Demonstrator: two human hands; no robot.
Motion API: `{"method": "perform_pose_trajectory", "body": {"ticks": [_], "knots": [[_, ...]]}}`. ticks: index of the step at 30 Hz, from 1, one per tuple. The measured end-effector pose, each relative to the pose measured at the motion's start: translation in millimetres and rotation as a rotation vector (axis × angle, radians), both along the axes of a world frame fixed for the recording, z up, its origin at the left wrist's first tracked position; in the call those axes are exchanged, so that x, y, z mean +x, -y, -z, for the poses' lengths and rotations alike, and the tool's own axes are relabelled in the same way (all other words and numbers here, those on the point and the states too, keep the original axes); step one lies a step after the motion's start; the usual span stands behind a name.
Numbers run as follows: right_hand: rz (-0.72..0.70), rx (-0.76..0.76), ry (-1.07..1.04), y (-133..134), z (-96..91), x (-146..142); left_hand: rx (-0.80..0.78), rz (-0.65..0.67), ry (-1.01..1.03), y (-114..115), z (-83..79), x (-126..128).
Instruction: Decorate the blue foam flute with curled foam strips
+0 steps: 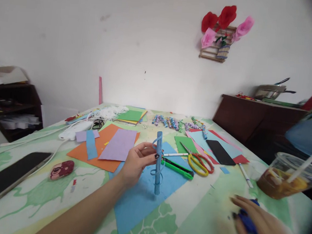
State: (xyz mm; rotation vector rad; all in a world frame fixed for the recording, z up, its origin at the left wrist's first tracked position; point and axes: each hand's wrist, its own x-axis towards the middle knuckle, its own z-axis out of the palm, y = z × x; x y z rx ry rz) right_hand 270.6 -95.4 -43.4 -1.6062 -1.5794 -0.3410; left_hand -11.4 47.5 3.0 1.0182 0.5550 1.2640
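Note:
My left hand (pixel 136 162) pinches a thin upright blue stick (pixel 157 167) with a blue paper strip (pixel 157 146) curled loosely round it. The stick stands on a large blue paper sheet (pixel 144 195) on the table. My right hand (pixel 263 226) is low at the right, blurred, its fingers closed round a small dark blue object (pixel 247 222) that I cannot name. Yellow-handled scissors (pixel 198 163), a green utility knife (pixel 178 167) and a white pen (pixel 175 155) lie just right of the stick.
Orange (pixel 105 143), purple (pixel 120 145) and green (pixel 185 144) sheets lie around. Curled paper spirals (pixel 171 123) sit at the back. One black phone (pixel 220 152) lies right, another phone (pixel 8 177) left. A plastic cup of drink with straw (pixel 289 176) stands near the right edge.

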Motion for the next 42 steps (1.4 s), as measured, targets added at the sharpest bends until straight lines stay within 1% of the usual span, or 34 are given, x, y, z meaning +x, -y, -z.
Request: {"method": "perform_pose_trajectory", "body": {"ticks": [3,5,7,9,13,16,19,23,26,35,42], "knots": [[-0.159,-0.058,-0.198,-21,-27.0,-74,0.014,0.0,-0.019,2,-0.4,0],[-0.251,-0.071,-0.329,-38,-43.0,-116,0.02,-0.004,-0.03,3,-1.4,1],[-0.294,-0.07,-0.465,-54,-53.2,-144,0.023,-0.015,-0.04,4,-2.1,1],[-0.321,-0.085,-0.583,-68,-56.7,-157,0.029,-0.037,-0.052,4,-1.9,1],[-0.407,-0.136,-0.844,-82,-52.6,-159,0.066,-0.066,-0.076,2,1.5,0],[-0.402,-0.128,-0.909,-83,-49.3,-158,0.099,-0.064,-0.093,0,4.7,-1],[-0.379,-0.109,-0.901,-82,-48.6,-159,0.1,-0.063,-0.1,0,5.9,-1],[-0.325,-0.071,-0.819,-82,-49.2,-162,0.106,-0.059,-0.099,0,5.6,-1],[-0.309,-0.053,-0.796,-83,-49.2,-162,0.131,-0.058,-0.1,0,6.2,-1],[-0.351,-0.01,-0.822,-83,-45.8,-167,0.155,-0.079,-0.115,-2,9.3,-3],[-0.384,-0.012,-0.819,-84,-41.5,-168,0.18,-0.082,-0.128,-2,9.9,-4]]}}
